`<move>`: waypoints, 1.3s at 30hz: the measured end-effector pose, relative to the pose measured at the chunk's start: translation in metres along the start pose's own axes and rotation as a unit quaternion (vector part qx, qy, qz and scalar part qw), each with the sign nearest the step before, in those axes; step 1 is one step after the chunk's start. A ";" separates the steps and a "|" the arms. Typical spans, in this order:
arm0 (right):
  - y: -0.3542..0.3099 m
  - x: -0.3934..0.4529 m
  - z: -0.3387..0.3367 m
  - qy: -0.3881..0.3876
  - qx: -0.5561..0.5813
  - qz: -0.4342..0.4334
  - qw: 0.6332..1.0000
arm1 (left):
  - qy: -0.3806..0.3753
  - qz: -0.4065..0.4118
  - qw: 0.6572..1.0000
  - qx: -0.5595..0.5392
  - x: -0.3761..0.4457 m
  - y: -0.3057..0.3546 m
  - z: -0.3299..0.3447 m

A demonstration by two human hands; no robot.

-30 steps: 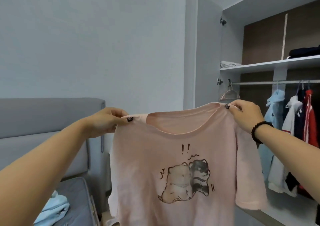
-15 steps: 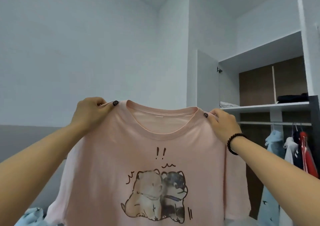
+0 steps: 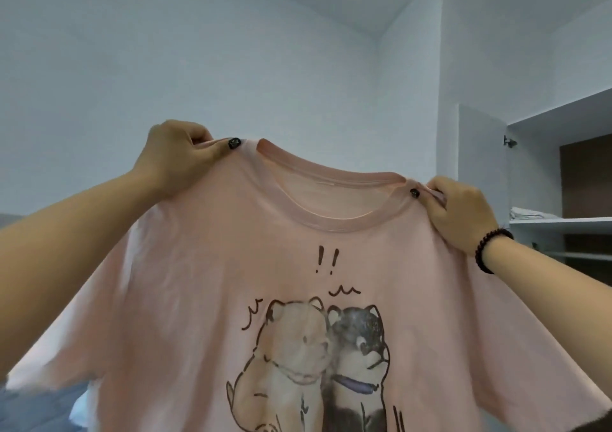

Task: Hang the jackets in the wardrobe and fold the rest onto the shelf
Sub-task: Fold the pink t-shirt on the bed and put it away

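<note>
A pink T-shirt [image 3: 205, 282] with a print of two cartoon dogs hangs spread out in front of me, filling the lower half of the view. My left hand [image 3: 175, 157] pinches its left shoulder beside the collar. My right hand [image 3: 460, 213], with a dark bead bracelet on the wrist, pinches the right shoulder a little lower. The shirt's hem is out of view below. The wardrobe [image 3: 543, 180] stands open at the right edge, with its white shelf [image 3: 563, 221] showing.
A folded white garment [image 3: 526, 213] lies on the wardrobe shelf. The hanging rail [image 3: 579, 255] runs below it. A white wall fills the background. A bit of grey bed with light cloth [image 3: 49, 408] shows at the bottom left.
Both hands have lifted the shirt higher and closer to me, and my view has tilted up and left. The hanging jackets have gone out of view.
</note>
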State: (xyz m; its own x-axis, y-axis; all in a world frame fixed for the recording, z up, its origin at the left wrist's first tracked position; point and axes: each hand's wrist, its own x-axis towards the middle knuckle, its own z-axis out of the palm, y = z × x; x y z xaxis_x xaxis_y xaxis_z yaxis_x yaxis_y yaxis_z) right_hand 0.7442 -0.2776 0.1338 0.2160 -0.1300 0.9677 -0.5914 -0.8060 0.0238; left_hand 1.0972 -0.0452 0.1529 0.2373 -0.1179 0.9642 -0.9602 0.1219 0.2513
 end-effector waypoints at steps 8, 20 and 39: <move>-0.053 -0.062 0.110 -0.212 0.085 0.131 0.965 | -0.100 -0.044 0.987 0.114 -0.077 -0.110 -0.016; -0.131 -0.033 0.201 -0.206 0.337 0.357 0.846 | -0.084 -0.092 0.983 0.136 -0.052 -0.163 -0.036; -0.163 0.068 0.023 0.138 0.339 0.229 0.902 | 0.080 0.027 0.976 0.199 0.077 0.002 -0.146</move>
State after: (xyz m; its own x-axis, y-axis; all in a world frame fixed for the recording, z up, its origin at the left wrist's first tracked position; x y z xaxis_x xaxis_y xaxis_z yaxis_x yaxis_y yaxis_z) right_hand 0.8735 -0.1684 0.1894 -0.1877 -0.4661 0.8646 0.0627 -0.8841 -0.4630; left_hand 1.1347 0.0896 0.2404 0.1734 0.0376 0.9841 -0.9456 -0.2727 0.1771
